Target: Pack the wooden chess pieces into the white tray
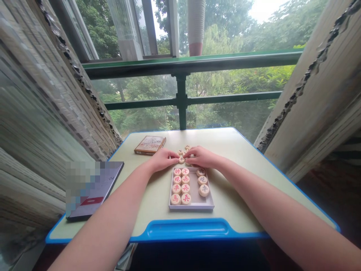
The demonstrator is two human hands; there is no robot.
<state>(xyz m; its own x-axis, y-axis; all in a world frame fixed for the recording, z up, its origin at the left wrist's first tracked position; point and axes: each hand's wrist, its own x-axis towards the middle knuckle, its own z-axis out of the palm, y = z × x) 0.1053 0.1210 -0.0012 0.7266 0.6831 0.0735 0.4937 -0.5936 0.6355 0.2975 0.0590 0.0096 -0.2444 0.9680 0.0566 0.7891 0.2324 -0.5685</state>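
Observation:
Beyond the white tray, my left hand has thumb and fingers closed at the left edge of a round wooden Chinese chess piece. My right hand bends its fingers down over neighbouring pieces and partly hides them. It looks closed on one of these. Loose pieces, including one piece and another, lie just past my fingers. Inside the tray, red-marked pieces fill two columns at the left. A shorter column of dark-marked pieces stands along the right.
A flat brown box lies at the table's back left. A tablet-like device, partly blurred, rests at the left edge. The blue-rimmed table has a moulded groove in front. Curtains flank it; a green railing stands behind.

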